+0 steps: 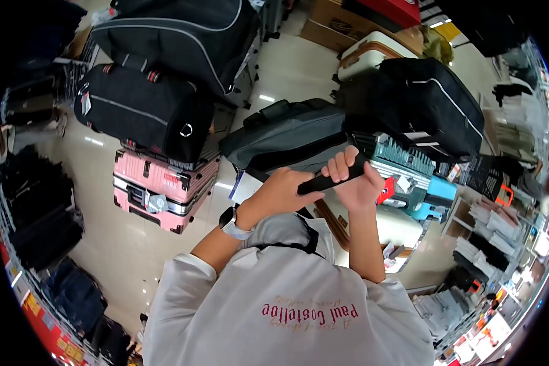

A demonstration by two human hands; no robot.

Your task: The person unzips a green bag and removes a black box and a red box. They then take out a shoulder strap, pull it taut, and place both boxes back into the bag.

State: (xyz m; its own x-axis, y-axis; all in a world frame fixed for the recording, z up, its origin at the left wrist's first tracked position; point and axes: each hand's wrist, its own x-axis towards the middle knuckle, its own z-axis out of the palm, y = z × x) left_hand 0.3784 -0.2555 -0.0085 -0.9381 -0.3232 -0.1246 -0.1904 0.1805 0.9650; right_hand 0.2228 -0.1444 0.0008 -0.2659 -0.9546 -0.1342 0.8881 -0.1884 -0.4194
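Note:
A grey and black duffel bag (280,134) lies in front of me, with a long dark opening along its near side. My left hand (280,190), with a watch (228,218) at the wrist, is closed on one end of a wide black strap (328,181). At the other end of that strap, the fingers of my right hand (357,183) wrap round it. The strap is held taut or nearly so between both hands, just over the bag's near edge. A white tag (245,186) hangs beside my left hand.
Black bags (143,113) sit on pink suitcases (165,186) at left. On the right, another black bag (433,110) rests above teal suitcases (402,161). A cream suitcase (396,229) stands close to my right forearm. Racks of folded clothes (491,222) line the right side.

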